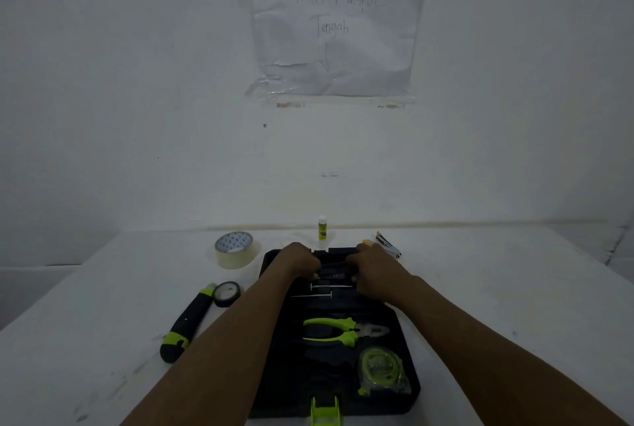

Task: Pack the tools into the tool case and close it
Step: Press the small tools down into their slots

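A dim white wall rises behind a white tabletop [480,288], with a crumpled paper sign [334,34] taped to it, handwritten and marked with a downward arrow. The black tool case [274,374] lies open on the tabletop straight ahead of the person, and it serves as the landmark for all else. Both forearms reach over it to its far half. The left hand [297,260] is curled, fingers bent down onto the far left part of the case; the right hand [372,268] is likewise curled at the far right part. Both seem to press or pinch something dark between them, but what exactly they grip cannot be told in the gloom. Just nearer than the hands, thin metal bits [322,290] lie in slots of the case. In its near half sit green-handled pliers [338,329], and nearer still, to the right, a green tape measure [379,369]. A green latch [325,410] stands at the case's near edge. Left of the case lie a black and green handled tool [187,321] and, touching its far end, a small black tape roll [226,293]. Beyond the case's far left corner rests a roll of masking tape [235,249]. Behind the case stands a glue stick [322,228]; by its far right corner lies a small dark tool [389,244]
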